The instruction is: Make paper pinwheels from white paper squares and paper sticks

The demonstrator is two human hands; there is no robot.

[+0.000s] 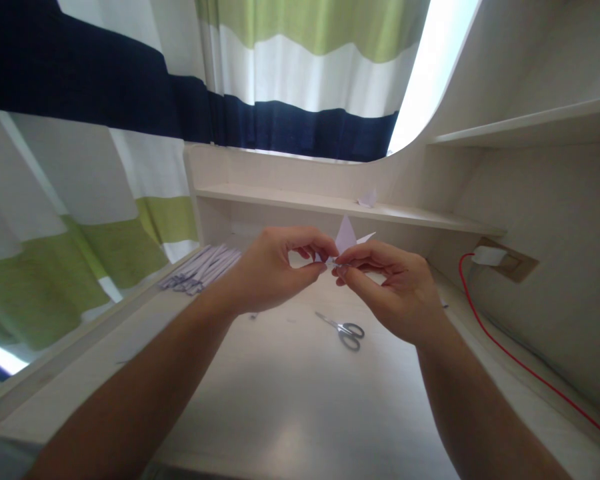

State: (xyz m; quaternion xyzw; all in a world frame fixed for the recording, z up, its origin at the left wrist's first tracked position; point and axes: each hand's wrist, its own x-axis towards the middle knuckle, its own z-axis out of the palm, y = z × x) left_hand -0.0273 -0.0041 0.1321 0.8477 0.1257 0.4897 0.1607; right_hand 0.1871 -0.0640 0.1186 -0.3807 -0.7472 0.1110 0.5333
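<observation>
The left hand point(275, 270) and right hand point(397, 287) are pinching folded white paper point(346, 235); 1 pair of scissors point(341, 327) is lying on the desk point(280, 387) nearby.

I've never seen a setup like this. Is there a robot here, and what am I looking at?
No robot shows here, just a person's two bare hands. The single picture comes from a camera worn on the person's head, looking forward and down. The left hand and right hand meet above a pale desk, their fingertips pinching a pale folded paper; the fingers hide part of it. On the desk lie scissors and, to the left, a pile of thin pale sticks. Behind is a shelf, and beyond it a striped curtain.
</observation>
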